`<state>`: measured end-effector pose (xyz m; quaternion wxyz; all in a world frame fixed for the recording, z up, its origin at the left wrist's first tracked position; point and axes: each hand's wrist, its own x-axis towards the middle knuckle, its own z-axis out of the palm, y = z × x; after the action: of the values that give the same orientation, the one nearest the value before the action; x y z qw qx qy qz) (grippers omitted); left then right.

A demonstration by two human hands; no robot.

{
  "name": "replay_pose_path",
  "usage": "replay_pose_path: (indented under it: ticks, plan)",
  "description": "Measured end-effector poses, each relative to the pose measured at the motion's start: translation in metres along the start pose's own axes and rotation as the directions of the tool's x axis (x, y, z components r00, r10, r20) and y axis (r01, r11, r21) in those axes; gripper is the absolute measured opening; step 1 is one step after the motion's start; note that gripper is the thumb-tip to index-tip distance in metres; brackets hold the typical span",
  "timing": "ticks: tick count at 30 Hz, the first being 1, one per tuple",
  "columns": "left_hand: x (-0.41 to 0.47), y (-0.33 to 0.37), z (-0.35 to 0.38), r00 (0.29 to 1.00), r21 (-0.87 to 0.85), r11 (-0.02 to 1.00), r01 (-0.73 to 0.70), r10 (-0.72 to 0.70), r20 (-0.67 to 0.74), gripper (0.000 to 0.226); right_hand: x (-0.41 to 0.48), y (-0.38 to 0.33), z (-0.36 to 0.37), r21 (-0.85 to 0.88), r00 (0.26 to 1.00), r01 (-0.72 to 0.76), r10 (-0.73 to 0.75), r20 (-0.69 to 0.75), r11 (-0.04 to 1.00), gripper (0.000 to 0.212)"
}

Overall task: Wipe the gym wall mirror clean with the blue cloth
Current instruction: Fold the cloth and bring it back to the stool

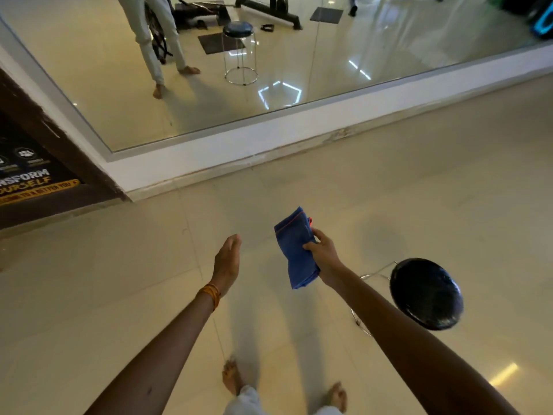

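Right hand [324,255] around blue cloth [297,250]

The left hand [227,262] has a stack of thin orange and yellow thread bands [211,293] around the wrist directly behind it, packed close together to form one narrow cuff. The right hand [324,253] and both forearms [167,348] are bare from the hands back to the lower frame edge. Below and behind the hands, loose pale off-white trousers [248,399] cover the legs to the ankles, and the two feet [232,375] under them are bare.
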<state>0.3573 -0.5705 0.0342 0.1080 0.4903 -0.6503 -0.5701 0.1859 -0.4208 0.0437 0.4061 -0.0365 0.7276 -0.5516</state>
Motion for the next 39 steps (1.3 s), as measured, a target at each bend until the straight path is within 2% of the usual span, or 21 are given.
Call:
replay_pose_path:
  ticks: [11, 19, 26, 32, 39]
  plan:
    - [-0.049, 0.054, 0.19, 0.999, 0.072, 0.997, -0.03, 0.028, 0.025, 0.05, -0.003, 0.017, -0.211, 0.017, 0.998, 0.016, -0.015, -0.055, 1.0, 0.037]
    - [-0.044, 0.075, 0.292, 0.997, 0.08, 0.997, -0.024, 0.019, 0.069, 0.049, 0.031, 0.011, -0.309, -0.012, 0.992, -0.028, 0.026, -0.124, 1.0, 0.032]
    - [-0.01, 0.094, 0.381, 0.989, 0.081, 0.997, 0.002, -0.014, 0.144, 0.046, 0.063, 0.022, -0.384, -0.013, 0.975, -0.11, 0.105, -0.197, 0.994, 0.043]
    - [-0.013, 0.102, 0.443, 0.984, 0.093, 0.993, 0.071, -0.085, 0.158, 0.048, 0.09, 0.033, -0.448, -0.032, 0.973, -0.138, 0.129, -0.189, 0.99, 0.041]
    - [-0.048, 0.083, 0.507, 0.989, 0.075, 0.986, 0.146, -0.148, 0.025, 0.049, 0.11, 0.061, -0.516, -0.083, 0.989, -0.149, 0.146, -0.033, 0.985, 0.036]
